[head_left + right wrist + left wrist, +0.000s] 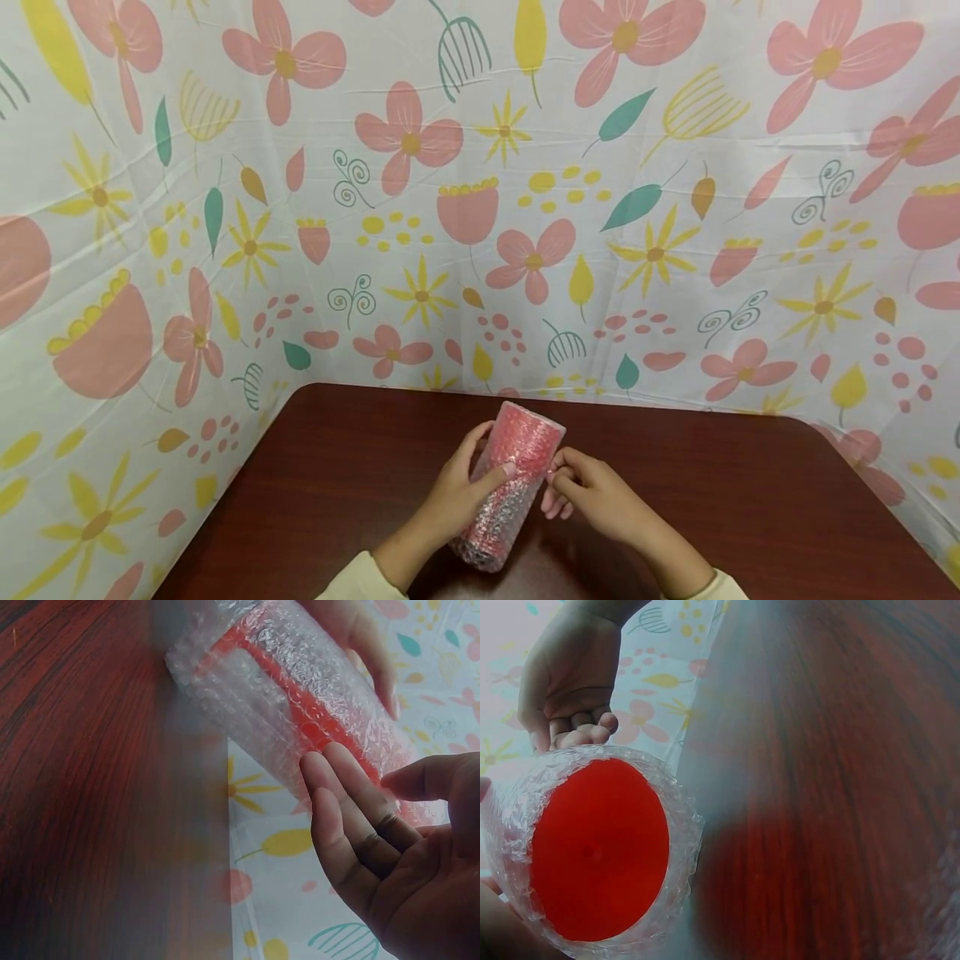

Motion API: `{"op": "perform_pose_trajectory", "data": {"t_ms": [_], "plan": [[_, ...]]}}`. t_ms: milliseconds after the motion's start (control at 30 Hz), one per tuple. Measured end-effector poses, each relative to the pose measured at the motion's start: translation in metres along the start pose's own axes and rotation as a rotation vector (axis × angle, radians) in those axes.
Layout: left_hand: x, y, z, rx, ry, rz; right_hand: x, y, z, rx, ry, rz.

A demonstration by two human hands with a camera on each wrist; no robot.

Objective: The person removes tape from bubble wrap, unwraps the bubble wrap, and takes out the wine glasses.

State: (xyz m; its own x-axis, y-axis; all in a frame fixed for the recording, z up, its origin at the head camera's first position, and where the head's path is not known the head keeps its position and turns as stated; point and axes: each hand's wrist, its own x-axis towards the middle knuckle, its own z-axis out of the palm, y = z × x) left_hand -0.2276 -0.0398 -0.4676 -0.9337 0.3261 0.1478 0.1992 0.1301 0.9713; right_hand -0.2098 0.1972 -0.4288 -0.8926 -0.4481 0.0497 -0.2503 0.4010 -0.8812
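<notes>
A red cylindrical object (600, 851) is wrapped in clear bubble wrap (337, 690) and tilts above the table. In the head view my left hand (457, 492) grips the wrapped cylinder from its left side, the thumb lying across the front. At the cylinder's right side is my right hand (592, 492), its thumb and forefinger pinching at the bubble wrap. The other fingers of that right hand (405, 862) stay loosely bent, apart from the wrap. One round end of the cylinder shows plain red in the left wrist view. The forefinger's tip is hidden in the right wrist view.
A dark reddish-brown wooden table (360, 433) with rounded far corners lies under the hands. Behind it and at the left hangs a white cloth (465, 317) printed with pink, yellow and green flowers and leaves.
</notes>
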Motion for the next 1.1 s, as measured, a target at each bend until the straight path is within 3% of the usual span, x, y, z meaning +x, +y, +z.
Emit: {"op": "perform_pose_trajectory", "data": {"t_ms": [333,533,767,1100], "plan": [[-0.0009,-0.0016,0.0,-0.02,-0.006,-0.015,-0.0006,-0.0003,-0.0003,0.076,-0.021,-0.029],[-0.0021,-0.0025,0.0011,-0.027,-0.034,-0.019,-0.0008,-0.0007,0.0002,0.081,-0.028,-0.025],[-0.0018,-0.0012,0.0008,-0.036,-0.018,-0.007,-0.0008,-0.0011,0.0011,0.082,-0.046,-0.03],[-0.0033,0.0011,0.0017,-0.06,0.019,0.001,-0.0009,-0.0007,0.0031,0.02,0.021,-0.029]]}}
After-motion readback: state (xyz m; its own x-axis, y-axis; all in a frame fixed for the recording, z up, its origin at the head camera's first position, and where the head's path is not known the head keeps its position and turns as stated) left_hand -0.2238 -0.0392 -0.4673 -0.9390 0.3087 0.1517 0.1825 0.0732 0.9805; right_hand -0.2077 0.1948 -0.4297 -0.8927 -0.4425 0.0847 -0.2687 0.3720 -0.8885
